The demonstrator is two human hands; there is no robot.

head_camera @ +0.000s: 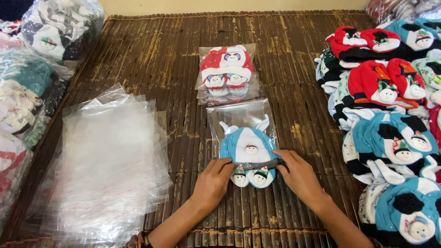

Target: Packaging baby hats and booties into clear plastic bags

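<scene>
Left hand (212,181) and right hand (299,177) pinch the folded flap of the clear bag (243,124) around the blue hat set (248,154), mid-mat (151,69) — uneven pressing could crease the seal or trap a mitten, I'd judge

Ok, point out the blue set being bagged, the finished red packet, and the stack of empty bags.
blue baby set (248,146): head view, on the cap's white front panel.
red packed set (227,64): head view, on the red cap inside its bag.
empty clear bags (108,160): head view, middle of the pile.
</scene>
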